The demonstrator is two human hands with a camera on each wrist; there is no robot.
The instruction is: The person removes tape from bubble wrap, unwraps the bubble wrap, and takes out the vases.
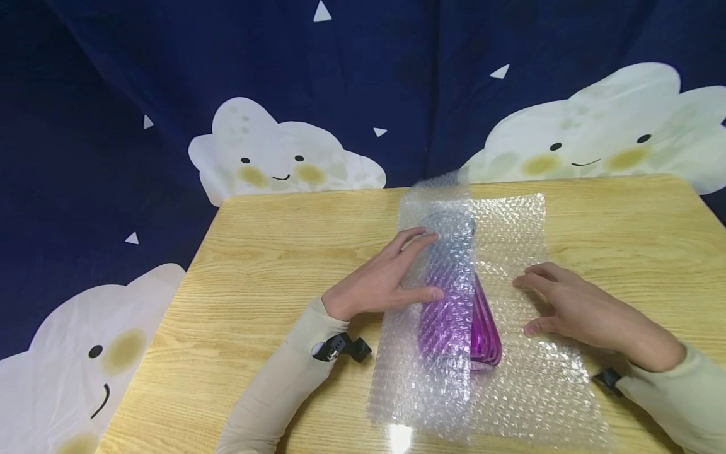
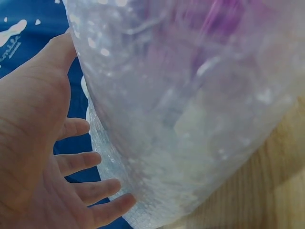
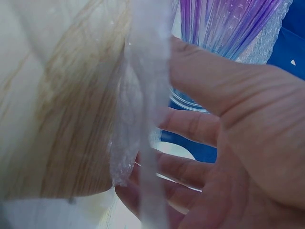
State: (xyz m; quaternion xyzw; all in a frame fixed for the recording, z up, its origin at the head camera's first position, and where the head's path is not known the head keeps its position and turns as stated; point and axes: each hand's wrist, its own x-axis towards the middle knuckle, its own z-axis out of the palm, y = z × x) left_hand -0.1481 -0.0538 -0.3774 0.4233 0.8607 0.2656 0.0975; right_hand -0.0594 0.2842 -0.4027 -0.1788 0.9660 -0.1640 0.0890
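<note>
A ribbed, see-through vase (image 1: 484, 328), purple fading to blue, lies on a sheet of bubble wrap (image 1: 510, 403). The left part of the sheet is folded over it, so most of the vase shows only through the wrap. My left hand (image 1: 386, 280) rests against this folded flap, fingers extended and thumb apart. In the left wrist view its fingers (image 2: 78, 163) lie along the wrap's edge. My right hand (image 1: 578, 309) is over the sheet's right side, thumb and fingers spread apart. Wrap partly covers its fingers in the right wrist view; contact there is unclear.
The sheet lies on a wooden table (image 1: 272, 252), with bare wood to its left. Behind the table hangs a dark blue cloth (image 1: 340, 69) printed with smiling clouds. Small black devices (image 1: 340, 347) are strapped at both wrists.
</note>
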